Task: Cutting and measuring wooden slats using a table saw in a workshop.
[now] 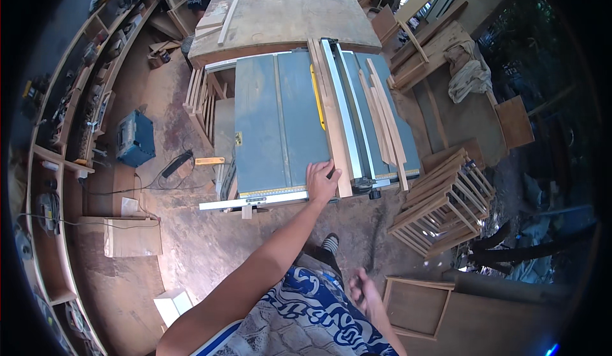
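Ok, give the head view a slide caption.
Left hand touching a wooden board on the table saw, right hand blurred below.

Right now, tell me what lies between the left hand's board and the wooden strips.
The head view shows a long metal fence, then blue-grey tabletop.

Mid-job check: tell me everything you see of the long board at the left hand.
The long board looks like pale brown wood, narrow and straight-edged. It lies flat, lengthwise on the blue-grey tabletop, left of the silver fence; contact with that is unclear. The left hand touches it near its near end. A line along its far part may be a seam.
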`<state>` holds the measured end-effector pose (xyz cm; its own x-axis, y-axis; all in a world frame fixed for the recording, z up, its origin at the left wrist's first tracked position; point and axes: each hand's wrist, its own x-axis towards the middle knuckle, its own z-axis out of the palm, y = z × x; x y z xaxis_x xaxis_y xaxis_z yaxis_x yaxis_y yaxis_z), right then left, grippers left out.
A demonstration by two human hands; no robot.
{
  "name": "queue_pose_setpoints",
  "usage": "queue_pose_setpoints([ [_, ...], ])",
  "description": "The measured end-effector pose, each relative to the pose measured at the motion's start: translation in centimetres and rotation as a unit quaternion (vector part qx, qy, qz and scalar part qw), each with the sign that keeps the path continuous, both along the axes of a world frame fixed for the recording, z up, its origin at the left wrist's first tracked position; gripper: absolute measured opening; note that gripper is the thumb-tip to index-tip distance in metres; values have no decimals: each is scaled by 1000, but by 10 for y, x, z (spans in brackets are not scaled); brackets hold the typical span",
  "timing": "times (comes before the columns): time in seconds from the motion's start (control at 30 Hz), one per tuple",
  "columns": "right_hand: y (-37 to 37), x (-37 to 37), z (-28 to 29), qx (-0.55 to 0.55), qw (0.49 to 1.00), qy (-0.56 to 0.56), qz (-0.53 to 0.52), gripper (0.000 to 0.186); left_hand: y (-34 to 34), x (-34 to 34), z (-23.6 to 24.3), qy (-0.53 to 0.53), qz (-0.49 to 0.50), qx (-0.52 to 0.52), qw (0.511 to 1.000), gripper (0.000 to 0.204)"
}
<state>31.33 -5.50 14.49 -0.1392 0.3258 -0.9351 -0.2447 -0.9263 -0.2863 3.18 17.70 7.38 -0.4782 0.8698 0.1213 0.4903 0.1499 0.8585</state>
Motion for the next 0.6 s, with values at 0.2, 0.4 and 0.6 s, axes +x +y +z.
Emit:
queue_pose_setpoints([
  [0.2, -106, 65, 37, 98, 941, -307, 106, 39, 2, -4, 5, 7, -9, 9, 1000, 41],
  [0.4, -54, 23, 110, 275, 911, -259, 163, 31, 4, -3, 8, 15, 1, 18, 1000, 41],
  [0.6, -22, -6, 149, 395, 692, -482, 365, 31, 6, -6, 9, 20, 2, 5, 1000, 42],
])
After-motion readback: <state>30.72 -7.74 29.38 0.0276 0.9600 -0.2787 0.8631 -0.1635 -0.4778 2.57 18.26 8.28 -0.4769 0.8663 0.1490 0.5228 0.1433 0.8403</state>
